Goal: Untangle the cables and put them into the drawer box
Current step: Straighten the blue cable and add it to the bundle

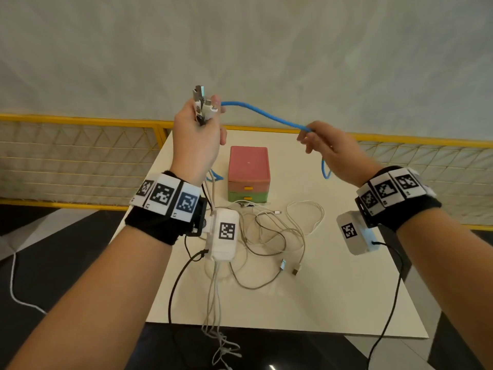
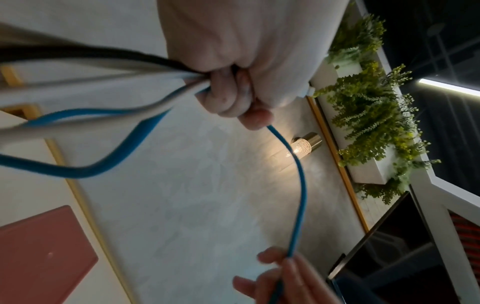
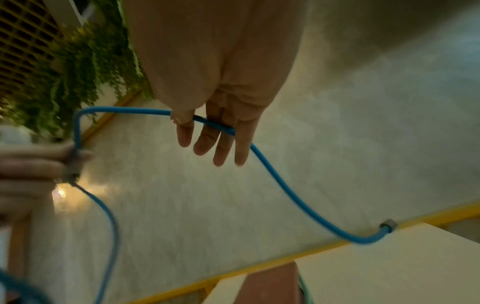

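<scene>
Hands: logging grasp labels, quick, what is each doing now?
Left hand: fist closed round a bundle of cable ends.
Right hand: thumb and fingers pinch the blue cable.

Blue cable (image 1: 266, 114) at frame centre; pink-over-green drawer box (image 1: 249, 174); white cables (image 1: 269, 233) on a cream bench (image 1: 333, 289); yellow railing (image 1: 80, 120); black-and-white patterned wristbands (image 1: 166, 196).

Left hand (image 1: 196, 137) gripping cable plugs (image 1: 204, 106), right hand (image 1: 333, 153) pinching blue cable (image 1: 266, 114), drawer box (image 1: 249, 173) below
</scene>
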A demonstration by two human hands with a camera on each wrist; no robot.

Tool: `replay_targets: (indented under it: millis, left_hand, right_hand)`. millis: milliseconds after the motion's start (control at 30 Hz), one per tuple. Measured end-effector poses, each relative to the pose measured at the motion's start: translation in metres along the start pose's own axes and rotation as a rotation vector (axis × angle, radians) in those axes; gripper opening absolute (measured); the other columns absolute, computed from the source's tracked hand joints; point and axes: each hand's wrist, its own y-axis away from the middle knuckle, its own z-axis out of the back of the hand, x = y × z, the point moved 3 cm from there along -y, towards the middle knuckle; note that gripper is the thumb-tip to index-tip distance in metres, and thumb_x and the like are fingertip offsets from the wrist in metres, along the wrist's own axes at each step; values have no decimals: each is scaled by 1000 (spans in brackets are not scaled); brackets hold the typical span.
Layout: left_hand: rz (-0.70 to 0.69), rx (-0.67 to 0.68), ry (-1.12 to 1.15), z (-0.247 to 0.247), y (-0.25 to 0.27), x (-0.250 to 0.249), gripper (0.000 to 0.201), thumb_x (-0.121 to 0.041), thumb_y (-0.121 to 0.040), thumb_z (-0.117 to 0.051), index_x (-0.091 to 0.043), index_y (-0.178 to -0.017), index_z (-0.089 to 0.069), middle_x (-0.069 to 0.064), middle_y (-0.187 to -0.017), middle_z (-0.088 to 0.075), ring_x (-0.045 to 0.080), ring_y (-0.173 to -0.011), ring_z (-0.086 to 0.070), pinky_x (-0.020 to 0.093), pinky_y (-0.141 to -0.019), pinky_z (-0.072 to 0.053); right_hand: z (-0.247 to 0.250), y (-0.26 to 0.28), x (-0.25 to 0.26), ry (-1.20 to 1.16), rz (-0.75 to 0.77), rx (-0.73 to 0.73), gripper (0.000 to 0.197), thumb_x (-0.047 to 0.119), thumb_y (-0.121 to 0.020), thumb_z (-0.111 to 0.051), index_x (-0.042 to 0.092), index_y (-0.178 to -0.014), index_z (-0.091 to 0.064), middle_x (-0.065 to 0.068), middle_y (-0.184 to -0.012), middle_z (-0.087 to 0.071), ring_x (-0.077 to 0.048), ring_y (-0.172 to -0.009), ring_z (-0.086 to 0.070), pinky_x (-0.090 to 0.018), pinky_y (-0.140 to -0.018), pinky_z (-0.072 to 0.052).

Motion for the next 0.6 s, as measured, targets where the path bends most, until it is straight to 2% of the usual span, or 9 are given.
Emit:
replay_targets:
  millis: [67,133,167,233,300,400,500,567,600]
  left_hand:
    - [9,65,-6,-1,4,1,11,-19,-102,-47,-18,-109,-55,-3,-69,-54,2,-41,-50,12,-49,-39]
    - [14,71,26,-2,9,-1,18,-19,-101,-49,-24,-119,-48,1,-79,-56,2,-41,-52,10,-48,-39]
    - [13,61,36,-1,11,-2,19,-21,-101,-50,-24,-119,-47,4,-80,-56,3,-40,-52,10,-48,-39]
    - [15,61,33,1,13,-5,13,-23,-99,-54,-18,-111,-55,3,-67,-56,3,-39,-51,14,-50,-38]
    - [51,114,-4,1,16,-7,23,-30,-99,-54,-12,-103,-68,-2,-51,-56,2,-36,-46,18,-50,-35]
    - [94,267,-12,-3,29,-20,47,-43,-99,-49,-7,-82,-74,5,-46,-58,5,-32,-35,16,-40,-28]
    - [84,454,27,-8,48,-39,59,-48,-100,-41,-7,-72,-72,12,-58,-67,12,-36,-39,20,-40,-32]
    - [42,564,-42,-10,60,-53,61,-47,-102,-34,-11,-74,-74,2,-70,-74,12,-51,-57,23,-51,-47]
    - [26,602,-92,-11,66,-59,59,-45,-103,-32,-14,-75,-74,-9,-73,-75,4,-62,-64,17,-61,-51]
  right_hand:
    - [11,6,19,-93,-14,9,20,23,-102,-36,20,-104,-56,-3,-78,-62,-17,-84,-68,-34,-65,-58]
    - [19,14,43,-49,-29,74,18,23,-101,-39,16,-103,-55,-3,-74,-67,-18,-76,-69,-36,-50,-57]
    - [22,20,55,-3,-33,119,16,24,-100,-42,15,-100,-55,-1,-72,-70,-19,-71,-68,-38,-48,-56]
    - [25,35,77,88,-23,233,16,27,-97,-49,15,-92,-58,4,-69,-72,-18,-64,-64,-32,-50,-54]
    - [21,53,98,165,28,397,23,35,-92,-55,15,-84,-61,9,-67,-72,-13,-60,-63,-21,-55,-48]
    - [8,75,114,258,50,618,40,57,-86,-49,22,-70,-63,11,-60,-69,-9,-59,-63,-24,-62,-48]
    - [-2,77,111,285,92,505,44,60,-86,-43,24,-76,-66,9,-64,-67,-10,-65,-63,-33,-65,-51]
    - [-8,76,108,233,114,387,45,58,-89,-39,22,-94,-66,7,-83,-67,-11,-80,-63,-36,-74,-52]
    - [-13,76,107,179,105,361,48,58,-89,-37,21,-102,-65,6,-94,-67,-10,-88,-62,-34,-80,-51]
